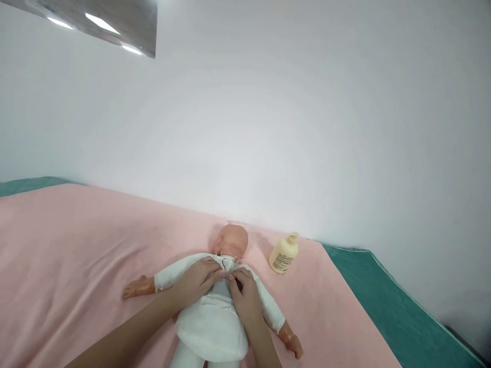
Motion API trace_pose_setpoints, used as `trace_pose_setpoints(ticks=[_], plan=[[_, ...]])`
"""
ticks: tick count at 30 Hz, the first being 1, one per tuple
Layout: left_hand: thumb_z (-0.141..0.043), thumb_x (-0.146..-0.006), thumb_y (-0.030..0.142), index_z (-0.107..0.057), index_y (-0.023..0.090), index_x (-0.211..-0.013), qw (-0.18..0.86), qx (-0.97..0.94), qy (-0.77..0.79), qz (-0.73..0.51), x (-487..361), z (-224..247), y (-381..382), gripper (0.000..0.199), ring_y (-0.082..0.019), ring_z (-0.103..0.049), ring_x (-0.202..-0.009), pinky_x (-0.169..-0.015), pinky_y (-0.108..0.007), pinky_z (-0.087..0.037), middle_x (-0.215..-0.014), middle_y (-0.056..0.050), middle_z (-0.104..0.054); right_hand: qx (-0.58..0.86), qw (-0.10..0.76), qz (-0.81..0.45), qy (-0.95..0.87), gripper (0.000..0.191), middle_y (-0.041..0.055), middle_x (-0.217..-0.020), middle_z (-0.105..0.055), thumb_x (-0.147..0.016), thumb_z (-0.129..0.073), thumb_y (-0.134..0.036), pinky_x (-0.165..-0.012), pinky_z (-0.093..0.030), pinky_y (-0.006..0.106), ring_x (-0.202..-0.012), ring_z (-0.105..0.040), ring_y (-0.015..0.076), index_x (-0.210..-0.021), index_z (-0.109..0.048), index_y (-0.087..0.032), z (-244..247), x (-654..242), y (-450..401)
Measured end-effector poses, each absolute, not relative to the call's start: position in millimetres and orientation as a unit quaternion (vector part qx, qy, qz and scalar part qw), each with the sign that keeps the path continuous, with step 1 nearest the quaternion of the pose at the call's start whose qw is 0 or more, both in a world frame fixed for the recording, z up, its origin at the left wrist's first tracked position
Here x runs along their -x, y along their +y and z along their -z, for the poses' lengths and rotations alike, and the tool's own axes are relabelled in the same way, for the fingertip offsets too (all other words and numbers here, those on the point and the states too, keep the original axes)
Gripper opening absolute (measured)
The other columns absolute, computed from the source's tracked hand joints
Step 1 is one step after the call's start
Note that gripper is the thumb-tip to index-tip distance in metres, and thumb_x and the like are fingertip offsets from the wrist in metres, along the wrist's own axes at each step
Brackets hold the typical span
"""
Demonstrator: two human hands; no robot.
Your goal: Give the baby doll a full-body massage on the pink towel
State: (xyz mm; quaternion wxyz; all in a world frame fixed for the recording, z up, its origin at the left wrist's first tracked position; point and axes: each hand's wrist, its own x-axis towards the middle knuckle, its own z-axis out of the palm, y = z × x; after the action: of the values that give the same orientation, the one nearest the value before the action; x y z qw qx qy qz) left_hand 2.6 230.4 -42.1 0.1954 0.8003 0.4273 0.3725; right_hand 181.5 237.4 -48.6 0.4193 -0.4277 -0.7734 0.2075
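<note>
At the upper left we saw a glossy brown panel with bright reflections, set against the pale wall; below it, green material showed along the far left edge of the pink sheet, which lay in loose creases; on that sheet lay the doll, its head towards the wall, its white cloth body in the lower middle of the view and its legs running out at the bottom edge; its left-side arm stretched outward in a white sleeve, ending in a brown plastic hand on the sheet.

Our left hand rested on the doll's upper body just below the neck, its fingers bent over the white cloth; our right hand lay beside it, fingers curled, its fingertips close to those of the left; we could not tell whether either hand gripped the cloth, and a small dark patch showed among the right fingers.

The doll's other sleeved arm slanted down to the right, past our right hand; farther right, near the head but apart from it, a pale yellow bottle with dark print stood on the sheet; more green material lay beyond the sheet's right edge.
</note>
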Motion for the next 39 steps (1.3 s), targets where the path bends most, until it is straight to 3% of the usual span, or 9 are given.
trace_pose_setpoints(ticks=[7, 14, 24, 33, 39], plan=[[-0.034, -0.099, 0.037, -0.061, 0.02, -0.087, 0.173, -0.809, 0.409, -0.386, -4.1, 49.2, 227.6, 0.034, -0.019, -0.057, -0.086, -0.085, -0.035, -0.044, -0.087, -0.005, -0.066, 0.436, 0.437, -0.209, -0.759, 0.025, 0.0056, -0.09, -0.064, -0.094, -0.044, -0.027, -0.083, -0.045, 0.034, -0.09, -0.058, 0.0209, -0.082, -0.065, -0.021, 57.5, -183.8, 227.2], [-0.037, -0.099, 0.031, -0.059, 0.021, -0.104, 0.142, -0.796, 0.412, -0.419, -2.7, 56.7, 224.2, 0.025, -0.02, -0.055, -0.106, -0.097, -0.037, -0.041, -0.108, -0.005, -0.065, 0.426, 0.46, -0.202, -0.753, 0.023, 0.0076, -0.113, -0.062, -0.095, -0.045, -0.031, -0.099, -0.041, 0.037, -0.11, -0.053, 0.0215, -0.105, -0.065, -0.022, 62.7, -186.7, 227.1], [-0.039, -0.098, 0.035, -0.062, 0.02, -0.098, 0.155, -0.796, 0.439, -0.387, -4.8, 55.2, 228.0, 0.027, -0.02, -0.06, -0.094, -0.089, -0.038, -0.046, -0.096, -0.005, -0.068, 0.436, 0.419, -0.21, -0.768, 0.024, 0.0067, -0.101, -0.067, -0.093, -0.045, -0.027, -0.091, -0.046, 0.036, -0.1, -0.059, 0.0212, -0.093, -0.068, -0.021, 54.8, -184.4, 228.4], [-0.039, -0.097, 0.033, -0.057, 0.02, -0.107, 0.105, -0.797, 0.437, -0.403, -5.7, 57.7, 224.8, 0.024, -0.021, -0.058, -0.103, -0.095, -0.04, -0.044, -0.109, -0.007, -0.065, 0.428, 0.434, -0.18, -0.772, 0.029, 0.0082, -0.119, -0.063, -0.093, -0.047, -0.03, -0.1, -0.043, 0.039, -0.114, -0.055, 0.0222, -0.115, -0.063, -0.021, 62.2, -187.2, 228.1], [-0.041, -0.097, 0.036, -0.059, 0.019, -0.101, 0.111, -0.797, 0.446, -0.392, -5.7, 60.2, 228.5, 0.025, -0.022, -0.059, -0.097, -0.09, -0.04, -0.047, -0.101, -0.007, -0.066, 0.438, 0.409, -0.175, -0.781, 0.028, 0.0081, -0.116, -0.065, -0.094, -0.046, -0.031, -0.099, -0.044, 0.04, -0.112, -0.056, 0.0224, -0.112, -0.066, -0.021, 62.8, -186.9, 230.8]])
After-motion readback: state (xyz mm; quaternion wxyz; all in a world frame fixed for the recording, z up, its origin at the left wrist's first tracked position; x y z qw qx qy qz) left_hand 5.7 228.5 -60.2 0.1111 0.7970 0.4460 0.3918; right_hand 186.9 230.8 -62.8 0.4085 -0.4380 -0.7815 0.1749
